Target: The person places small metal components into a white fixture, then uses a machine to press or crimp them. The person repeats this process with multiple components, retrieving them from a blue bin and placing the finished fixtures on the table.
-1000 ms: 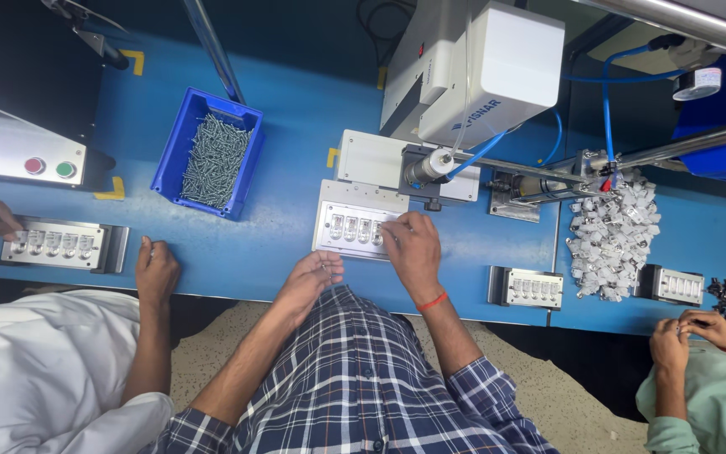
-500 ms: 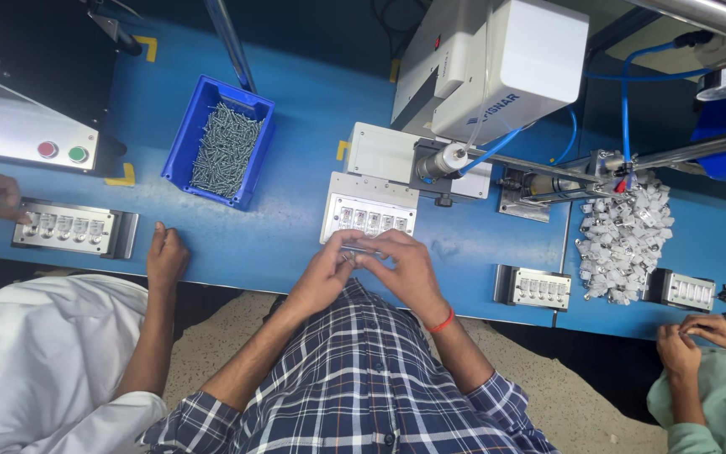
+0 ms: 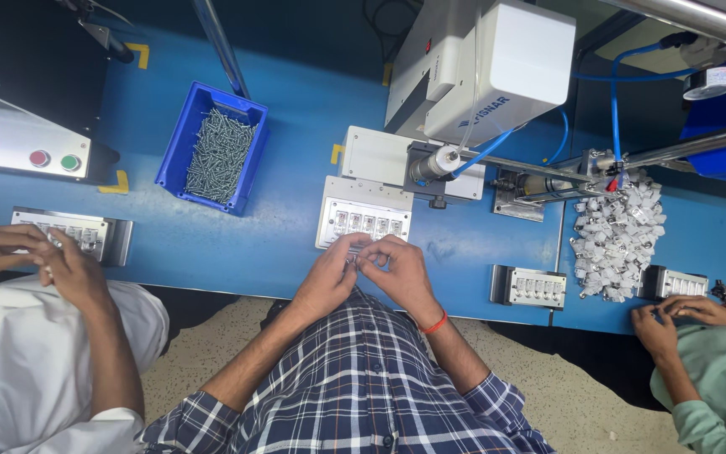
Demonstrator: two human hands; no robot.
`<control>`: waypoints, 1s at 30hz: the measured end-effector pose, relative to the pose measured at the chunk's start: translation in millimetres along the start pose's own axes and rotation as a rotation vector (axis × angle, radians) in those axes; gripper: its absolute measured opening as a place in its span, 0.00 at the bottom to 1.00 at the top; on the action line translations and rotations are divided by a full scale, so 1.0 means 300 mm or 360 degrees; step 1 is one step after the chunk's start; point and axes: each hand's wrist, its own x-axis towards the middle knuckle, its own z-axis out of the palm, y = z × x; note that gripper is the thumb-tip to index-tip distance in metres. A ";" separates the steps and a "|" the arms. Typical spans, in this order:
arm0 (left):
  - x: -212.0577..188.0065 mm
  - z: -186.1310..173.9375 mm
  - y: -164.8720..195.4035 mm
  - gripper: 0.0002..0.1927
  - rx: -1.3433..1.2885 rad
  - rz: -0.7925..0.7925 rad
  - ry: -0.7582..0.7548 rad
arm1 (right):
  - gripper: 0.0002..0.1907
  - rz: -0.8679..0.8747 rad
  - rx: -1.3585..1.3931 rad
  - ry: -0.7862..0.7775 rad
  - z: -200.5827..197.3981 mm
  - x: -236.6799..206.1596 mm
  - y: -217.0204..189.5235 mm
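Now the left hand (image 3: 329,273) and right hand (image 3: 401,269) still pinch together, each narrow, below the fixture (image 3: 363,220).

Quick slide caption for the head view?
Left hand and right hand meet at a white fixture plate on the blue bench.

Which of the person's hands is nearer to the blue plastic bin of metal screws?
Left. The left hand sits below-right of the blue plastic bin; the right hand lies farther right.

A blue worktable (image 3: 295,151) stands over a speckled beige floor (image 3: 211,336), evenly lit.
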 end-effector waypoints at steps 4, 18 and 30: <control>0.030 -0.004 -0.034 0.21 -0.0454 -0.0218 0.0135 | 0.05 -0.0182 0.0129 0.0333 0.000 0.015 0.055; 0.007 -0.067 -0.087 0.28 -0.0751 -0.0371 0.0319 | 0.08 -0.0279 -0.0348 0.0563 0.049 0.112 0.160; 0.020 -0.044 0.001 0.39 0.0052 0.0037 0.0092 | 0.11 -0.0278 -0.0057 0.0092 0.005 0.049 -0.009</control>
